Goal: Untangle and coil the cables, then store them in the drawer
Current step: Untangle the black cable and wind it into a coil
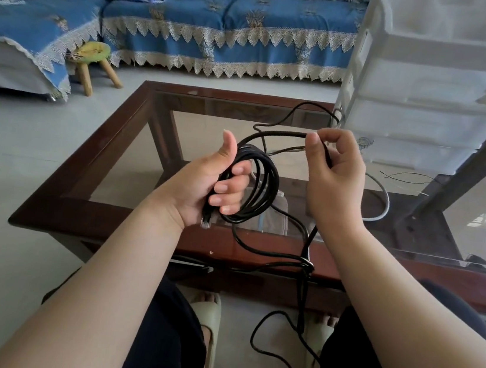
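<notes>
Head view shows the left hand [204,185] curled round several loops of a thin black network cable [261,186], its clear plug sticking out below the palm, above the glass-topped dark wooden bench [107,147]. Right hand [334,171] pinches the same cable's free run between thumb and forefinger, well apart from the left. Loose cable hangs knotted past the bench edge toward the floor; a white plastic drawer unit [434,85] stands on the bench.

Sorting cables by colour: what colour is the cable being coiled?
Black cable, clearest in the head view.
</notes>
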Action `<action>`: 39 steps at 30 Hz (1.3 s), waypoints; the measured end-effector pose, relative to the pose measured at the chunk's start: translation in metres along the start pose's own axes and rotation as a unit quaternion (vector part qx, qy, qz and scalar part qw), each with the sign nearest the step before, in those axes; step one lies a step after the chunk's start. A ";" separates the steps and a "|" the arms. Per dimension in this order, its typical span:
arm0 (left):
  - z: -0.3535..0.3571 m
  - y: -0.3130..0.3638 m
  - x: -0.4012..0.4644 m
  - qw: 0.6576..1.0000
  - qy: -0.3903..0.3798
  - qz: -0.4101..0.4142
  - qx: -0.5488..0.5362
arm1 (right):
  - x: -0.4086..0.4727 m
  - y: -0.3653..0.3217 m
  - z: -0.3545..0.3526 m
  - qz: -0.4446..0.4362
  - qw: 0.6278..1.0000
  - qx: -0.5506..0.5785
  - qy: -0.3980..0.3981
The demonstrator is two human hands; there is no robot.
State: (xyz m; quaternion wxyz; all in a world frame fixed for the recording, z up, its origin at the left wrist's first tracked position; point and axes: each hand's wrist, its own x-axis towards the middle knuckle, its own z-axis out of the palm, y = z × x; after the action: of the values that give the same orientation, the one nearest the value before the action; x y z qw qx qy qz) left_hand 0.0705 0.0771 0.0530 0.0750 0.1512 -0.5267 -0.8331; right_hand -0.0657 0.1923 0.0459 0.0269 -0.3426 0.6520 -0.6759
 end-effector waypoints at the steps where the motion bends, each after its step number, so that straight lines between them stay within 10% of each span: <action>1: 0.000 0.000 0.001 1.000 -0.001 0.002 -0.005 | -0.001 0.000 0.000 0.001 1.000 0.004 0.005; 10: 0.002 0.000 0.003 0.993 0.025 0.029 0.109 | 0.003 0.009 -0.002 0.029 0.998 0.037 0.033; 21: -0.006 0.000 0.000 0.998 -0.009 0.060 0.012 | 0.001 0.026 0.018 0.144 0.962 -0.178 -0.146; 32: -0.026 0.016 0.009 0.908 0.327 0.148 -0.214 | -0.047 0.021 0.032 0.317 0.872 0.219 -0.302; 39: -0.045 0.015 0.000 0.833 0.406 0.194 -0.320 | -0.059 0.026 0.036 0.242 0.922 -0.084 -0.292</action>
State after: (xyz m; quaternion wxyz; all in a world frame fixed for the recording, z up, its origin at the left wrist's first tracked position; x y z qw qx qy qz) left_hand 0.0846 0.0323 0.0489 0.4863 0.3386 -0.1708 -0.7872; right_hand -0.0132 0.1862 -0.0056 0.3494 -0.3575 0.7328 -0.4617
